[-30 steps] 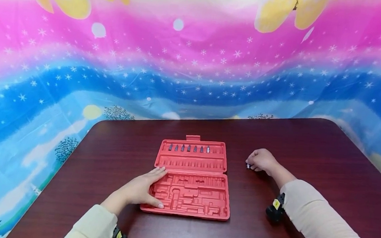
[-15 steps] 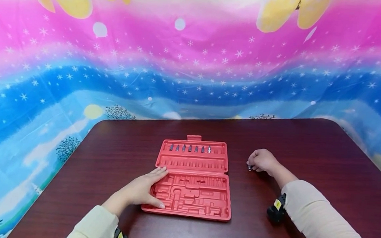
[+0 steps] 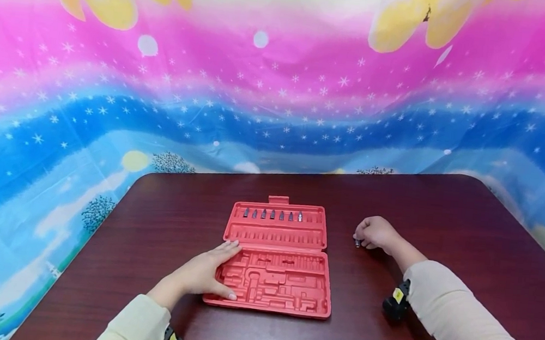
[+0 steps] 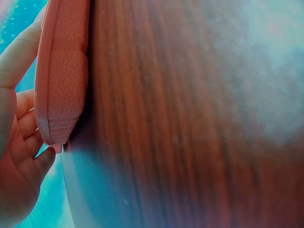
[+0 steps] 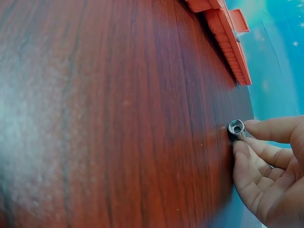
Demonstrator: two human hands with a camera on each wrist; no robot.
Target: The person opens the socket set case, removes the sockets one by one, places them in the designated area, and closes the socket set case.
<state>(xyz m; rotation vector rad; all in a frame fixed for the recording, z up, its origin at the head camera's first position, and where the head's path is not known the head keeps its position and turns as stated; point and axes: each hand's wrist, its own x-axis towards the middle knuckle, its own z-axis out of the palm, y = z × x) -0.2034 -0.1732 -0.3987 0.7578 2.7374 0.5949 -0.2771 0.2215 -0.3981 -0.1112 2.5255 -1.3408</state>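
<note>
The dark reddish-brown wooden table (image 3: 445,219) had a smooth, slightly glossy top with visible grain. The open red moulded plastic tool case (image 3: 272,279) looked matt, and its outer edge was finely textured. The small hollow metal socket (image 5: 236,127) was shiny. The colourful backdrop cloth (image 3: 279,99) looked thin and wrinkled.
</note>
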